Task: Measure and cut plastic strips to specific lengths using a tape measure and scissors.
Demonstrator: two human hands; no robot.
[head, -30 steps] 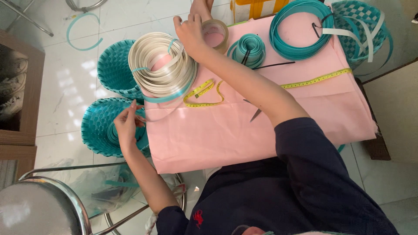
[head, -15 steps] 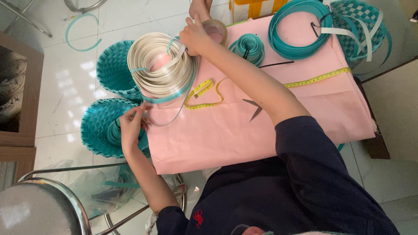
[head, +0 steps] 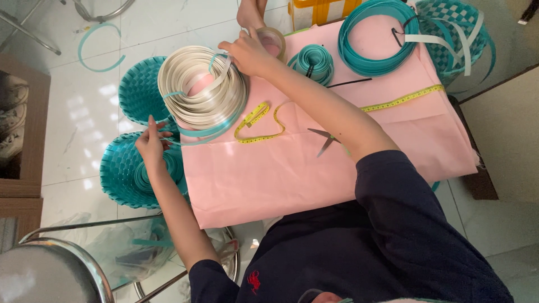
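Over the last second your right hand [head: 250, 53] stayed on the far rim of the cream strap coil [head: 199, 87], fingers curled around its edge, while your left hand [head: 150, 143] shifted only slightly, pinching the loose teal strap end [head: 185, 133] that runs off the coil's near side. The coil rested at the left corner of the pink-covered tabletop [head: 292, 174], above two teal woven baskets [head: 126, 174] on the floor. The yellow tape measure [head: 255, 120] and scissors [head: 324, 139] lay untouched, so the strap appeared held taut rather than cut.
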